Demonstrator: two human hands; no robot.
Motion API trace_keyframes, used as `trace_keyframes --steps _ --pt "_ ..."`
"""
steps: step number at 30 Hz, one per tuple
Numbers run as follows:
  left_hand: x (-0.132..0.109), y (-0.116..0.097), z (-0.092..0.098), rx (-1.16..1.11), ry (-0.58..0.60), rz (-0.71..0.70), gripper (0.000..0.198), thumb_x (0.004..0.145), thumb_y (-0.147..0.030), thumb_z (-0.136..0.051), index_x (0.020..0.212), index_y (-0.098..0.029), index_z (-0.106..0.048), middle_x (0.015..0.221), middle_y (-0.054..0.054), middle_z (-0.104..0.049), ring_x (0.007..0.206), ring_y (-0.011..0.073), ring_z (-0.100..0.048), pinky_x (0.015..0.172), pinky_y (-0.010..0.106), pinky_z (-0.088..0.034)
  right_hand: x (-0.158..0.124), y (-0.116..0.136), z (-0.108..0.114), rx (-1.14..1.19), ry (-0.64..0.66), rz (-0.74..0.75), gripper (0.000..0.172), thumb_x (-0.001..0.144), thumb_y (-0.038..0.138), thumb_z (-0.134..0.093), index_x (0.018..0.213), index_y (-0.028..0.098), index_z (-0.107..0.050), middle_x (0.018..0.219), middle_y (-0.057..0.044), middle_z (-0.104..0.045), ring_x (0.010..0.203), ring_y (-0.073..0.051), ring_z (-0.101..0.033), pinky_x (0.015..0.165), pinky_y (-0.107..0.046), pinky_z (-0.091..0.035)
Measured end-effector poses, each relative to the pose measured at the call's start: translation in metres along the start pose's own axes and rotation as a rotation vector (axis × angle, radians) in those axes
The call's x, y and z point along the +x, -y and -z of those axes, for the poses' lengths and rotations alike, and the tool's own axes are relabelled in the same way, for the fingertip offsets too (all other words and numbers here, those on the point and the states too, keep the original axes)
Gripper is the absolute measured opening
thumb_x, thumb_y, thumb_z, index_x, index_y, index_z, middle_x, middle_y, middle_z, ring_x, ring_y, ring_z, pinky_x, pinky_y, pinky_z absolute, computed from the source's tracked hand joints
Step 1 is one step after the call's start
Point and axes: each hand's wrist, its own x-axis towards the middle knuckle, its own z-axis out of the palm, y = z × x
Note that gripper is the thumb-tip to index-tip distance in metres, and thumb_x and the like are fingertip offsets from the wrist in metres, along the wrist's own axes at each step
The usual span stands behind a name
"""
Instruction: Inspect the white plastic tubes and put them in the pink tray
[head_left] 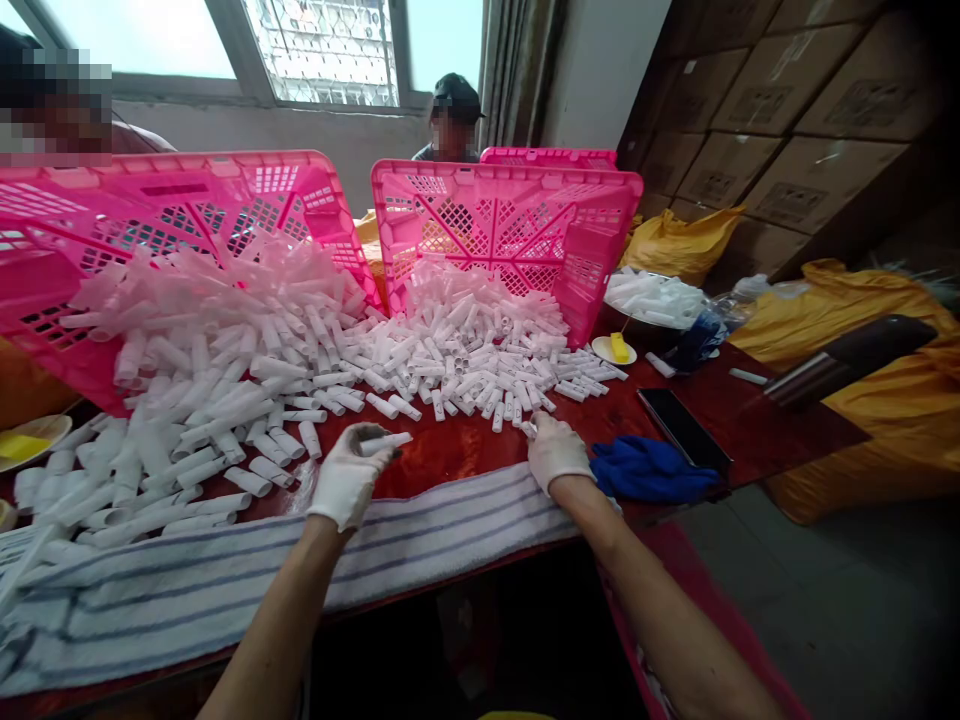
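Observation:
Both my hands wear white gloves. My left hand [346, 478] is closed round a white plastic tube [384, 441], held just above the red table [465, 445]. My right hand [555, 450] rests on the table at the near edge of a heap of short white caps [480, 355], fingers curled on a small white piece I cannot make out. A bigger heap of long white tubes [217, 350] spills from the left pink crate [150, 215]. The caps spill from the right pink crate [510, 220].
A striped towel [225, 570] lies along the table's near edge. A blue cloth [649, 470] and a dark phone [682, 425] lie right of my right hand. A yellow piece on a small plate [616, 350], yellow bags [862, 300] and stacked cartons [787, 90] stand right. Two people sit behind the crates.

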Motion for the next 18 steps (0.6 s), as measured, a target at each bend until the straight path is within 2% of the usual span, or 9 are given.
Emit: trace_keyframes --steps 3,6,10,15,18 --pt "-0.023 -0.01 -0.017 -0.502 0.115 0.193 0.049 0.057 -0.024 -0.078 0.096 -0.016 -0.049 0.081 0.003 -0.061 0.068 0.0132 -0.062 0.067 0.026 -0.051 -0.021 0.013 -0.009 0.238 0.056 0.139 0.021 0.083 0.033 -0.044 0.097 0.021 -0.053 0.092 -0.008 -0.061 0.082 -0.021 -0.056 0.072 -0.032 -0.045" --pt "-0.041 -0.022 -0.036 -0.793 0.23 0.338 0.049 0.056 -0.016 -0.08 0.094 -0.016 -0.049 0.078 0.001 -0.059 0.062 0.0077 -0.059 0.062 0.019 -0.05 -0.037 0.033 -0.01 0.467 0.15 0.192 0.024 0.087 0.037 -0.036 0.095 0.022 -0.052 0.084 -0.003 -0.061 0.067 -0.016 -0.054 0.058 -0.026 -0.045" --pt "-0.06 -0.033 -0.053 -0.945 0.34 0.377 0.045 0.06 -0.016 -0.08 0.096 -0.014 -0.053 0.078 0.001 -0.058 0.062 0.0052 -0.057 0.061 0.015 -0.049 -0.04 0.047 -0.01 0.716 0.19 0.182 0.029 0.085 0.046 -0.044 0.08 0.02 -0.055 0.074 -0.001 -0.057 0.064 -0.014 -0.05 0.058 -0.025 -0.043" --pt "-0.067 -0.038 -0.055 -0.985 0.334 0.411 0.033 0.066 -0.014 -0.075 0.095 -0.013 -0.058 0.084 0.004 -0.06 0.063 0.0047 -0.055 0.062 0.016 -0.05 -0.035 0.047 -0.007 0.795 0.199 0.175 0.037 0.079 0.054 -0.054 0.078 0.017 -0.06 0.073 -0.001 -0.058 0.067 -0.014 -0.053 0.061 -0.023 -0.043" --pt "-0.066 -0.038 -0.055 -1.014 0.306 0.447 0.03 0.068 -0.012 -0.073 0.094 -0.012 -0.058 0.087 0.006 -0.06 0.062 0.0044 -0.055 0.061 0.016 -0.05 -0.035 0.049 -0.001 0.889 0.163 0.104 0.041 0.076 0.057 -0.055 0.078 0.017 -0.061 0.067 -0.001 -0.058 0.057 -0.011 -0.051 0.052 -0.021 -0.041"
